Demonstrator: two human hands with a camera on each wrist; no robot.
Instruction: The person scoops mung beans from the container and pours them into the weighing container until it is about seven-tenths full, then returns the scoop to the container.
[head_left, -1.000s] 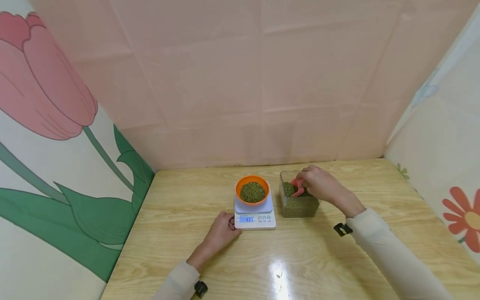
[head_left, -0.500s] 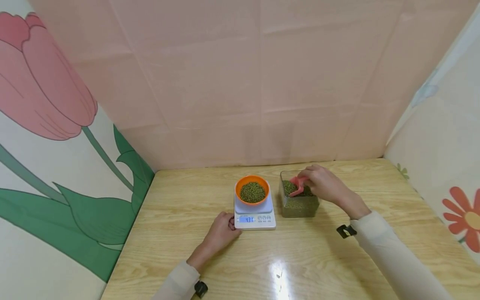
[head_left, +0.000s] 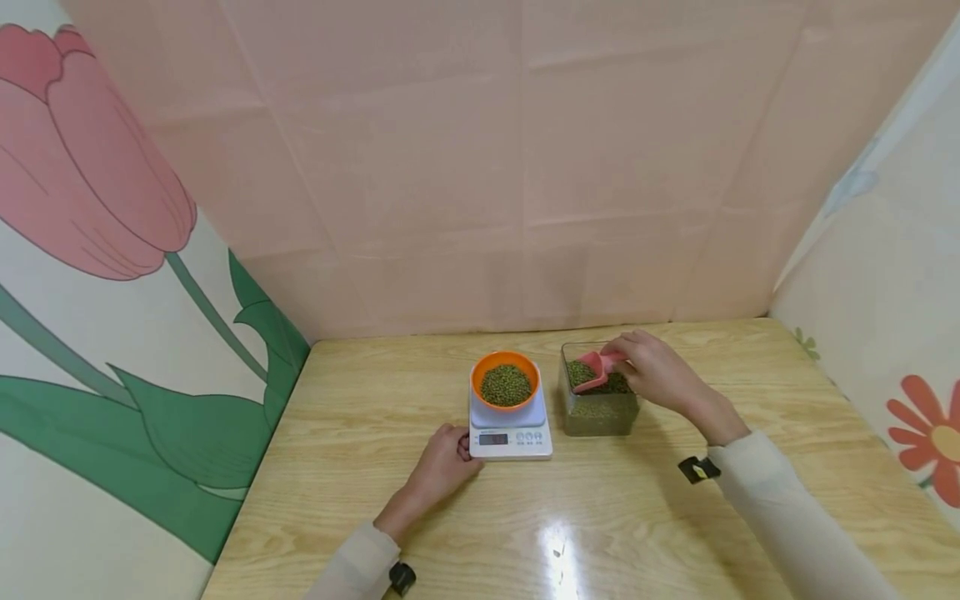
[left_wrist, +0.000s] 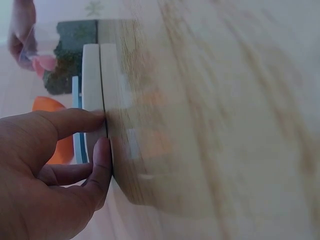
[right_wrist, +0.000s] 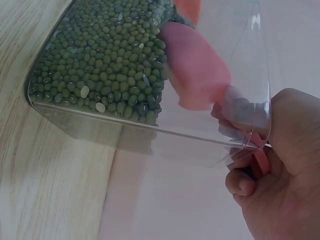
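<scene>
A white kitchen scale (head_left: 511, 448) bears an orange bowl (head_left: 536, 379) of mung beans (head_left: 506, 385). My left hand (head_left: 438, 462) holds the scale's front left corner, its thumb along the front edge and its fingers curled at the side; in the left wrist view fingertips (left_wrist: 97, 120) touch the white edge. To the right, my right hand (head_left: 651, 371) grips the handle of a pink scoop (head_left: 597, 370). The scoop's head is inside a clear container (head_left: 600, 425), close over its mung beans (right_wrist: 110, 65). How many beans lie in the scoop is hidden.
The container stands close beside the scale on a wood-grain table (head_left: 360, 400). A pink cloth-like backdrop (head_left: 517, 167) rises behind the table. Walls with painted flowers (head_left: 120, 167) flank both sides.
My right hand has drawn slightly to the right with the scoop, showing more of its pink head. The scale's display, lit before, now looks dark. The left hand stays put.
</scene>
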